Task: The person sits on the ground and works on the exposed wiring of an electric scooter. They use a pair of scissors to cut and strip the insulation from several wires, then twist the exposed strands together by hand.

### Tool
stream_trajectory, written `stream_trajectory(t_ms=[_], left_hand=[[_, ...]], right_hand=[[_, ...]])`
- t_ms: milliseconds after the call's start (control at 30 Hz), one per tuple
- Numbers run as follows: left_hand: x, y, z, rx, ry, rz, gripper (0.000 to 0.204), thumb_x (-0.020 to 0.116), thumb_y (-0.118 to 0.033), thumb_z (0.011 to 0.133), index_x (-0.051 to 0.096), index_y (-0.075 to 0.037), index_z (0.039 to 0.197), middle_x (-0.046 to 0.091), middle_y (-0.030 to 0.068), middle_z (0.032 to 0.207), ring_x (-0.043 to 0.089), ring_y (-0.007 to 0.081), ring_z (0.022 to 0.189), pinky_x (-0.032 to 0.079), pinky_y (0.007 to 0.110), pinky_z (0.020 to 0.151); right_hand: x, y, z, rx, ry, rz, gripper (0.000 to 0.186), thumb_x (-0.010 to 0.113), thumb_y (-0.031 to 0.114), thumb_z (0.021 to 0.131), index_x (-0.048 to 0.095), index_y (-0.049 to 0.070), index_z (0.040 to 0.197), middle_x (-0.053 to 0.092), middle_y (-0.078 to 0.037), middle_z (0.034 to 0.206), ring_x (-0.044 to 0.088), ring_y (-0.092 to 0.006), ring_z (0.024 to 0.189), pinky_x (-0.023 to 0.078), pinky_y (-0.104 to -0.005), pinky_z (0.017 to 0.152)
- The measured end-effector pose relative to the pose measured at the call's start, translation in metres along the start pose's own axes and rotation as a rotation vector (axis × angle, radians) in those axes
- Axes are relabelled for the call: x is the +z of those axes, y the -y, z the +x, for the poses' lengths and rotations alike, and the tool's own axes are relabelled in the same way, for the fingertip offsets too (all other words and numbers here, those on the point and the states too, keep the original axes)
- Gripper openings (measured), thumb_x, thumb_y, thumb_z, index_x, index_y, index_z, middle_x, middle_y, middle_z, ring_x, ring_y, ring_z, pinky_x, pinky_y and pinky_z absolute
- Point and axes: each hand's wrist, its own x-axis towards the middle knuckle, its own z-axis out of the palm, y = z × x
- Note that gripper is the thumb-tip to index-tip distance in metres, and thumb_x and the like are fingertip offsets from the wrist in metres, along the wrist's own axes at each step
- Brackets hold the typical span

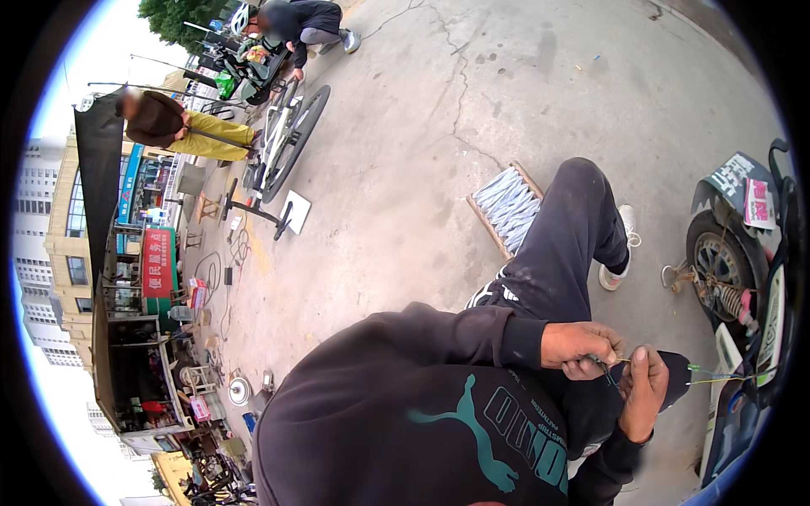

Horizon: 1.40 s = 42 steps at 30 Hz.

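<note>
My right hand [582, 347], its arm coming from the upper left, is closed with the fingertips pinched at a short thin yellow wire [623, 360]. A small dark piece [603, 368] sticks out beneath its fingers; whether it is a tool or cable cannot be made out. My left hand [639, 395], lower and to the right, pinches the same wire between thumb and fingers. Both hands are close together above my dark-trousered leg [675, 375]. Thin green, yellow and blue wires [717, 376] stretch beyond the left hand toward a scooter [742, 253] at the right.
A shallow wooden-edged box of grey strips [509, 205] lies by my other knee [582, 181]. Farther off, a person crouches by a bicycle [291, 139] and another person [181, 126] stands near. Tools, cords and a stall [139, 371] line the left.
</note>
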Motion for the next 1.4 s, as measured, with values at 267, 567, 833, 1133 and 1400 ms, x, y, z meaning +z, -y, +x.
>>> stream_trajectory(t_ms=[267,567,833,1133,1400], left_hand=[[-0.017,0.020,0.001,-0.042,0.073,-0.017,0.010,0.054,-0.017,0.090,0.049,-0.008,0.093,0.037,-0.0046,0.057,0.033,0.0032,0.041,0.024,0.020,0.034],[-0.017,0.022,-0.001,-0.035,0.066,0.006,0.009,0.053,-0.016,0.090,0.049,-0.008,0.091,0.037,-0.0047,0.057,0.034,0.0033,0.041,0.025,0.019,0.034],[-0.015,0.023,-0.001,-0.038,0.053,-0.024,0.008,0.053,-0.013,0.089,0.050,-0.007,0.091,0.039,-0.0044,0.057,0.035,0.0035,0.040,0.025,0.019,0.033],[-0.008,0.019,0.000,-0.058,0.056,-0.007,0.008,0.052,-0.013,0.090,0.049,-0.007,0.091,0.040,-0.0039,0.057,0.035,0.0035,0.040,0.024,0.019,0.032],[-0.007,0.019,0.001,-0.062,0.059,0.010,0.008,0.052,-0.014,0.090,0.049,-0.007,0.089,0.040,-0.0042,0.057,0.035,0.0035,0.040,0.024,0.019,0.032]], right_hand=[[-0.008,0.013,-0.006,0.096,0.130,-0.031,0.033,0.063,0.031,0.097,0.053,0.004,0.081,0.046,0.003,0.064,0.034,-0.0033,0.052,0.026,-0.0212,0.047],[-0.019,0.022,-0.010,0.051,0.159,-0.148,0.032,0.059,0.034,0.099,0.054,0.004,0.089,0.044,0.004,0.065,0.033,-0.0027,0.050,0.024,-0.0208,0.045],[-0.009,0.012,-0.009,-0.058,0.110,-0.333,0.038,0.058,0.030,0.100,0.051,0.001,0.077,0.045,0.003,0.065,0.036,-0.0047,0.061,0.027,-0.0257,0.052],[-0.007,0.002,-0.008,-0.129,0.014,-0.338,0.046,0.056,0.029,0.101,0.040,0.007,0.064,0.035,0.005,0.057,0.029,-0.0044,0.054,0.020,-0.0277,0.049],[-0.003,0.006,-0.017,-0.148,0.028,-0.362,0.039,0.056,0.028,0.101,0.047,0.003,0.073,0.040,0.004,0.065,0.033,-0.0050,0.061,0.024,-0.0265,0.053]])
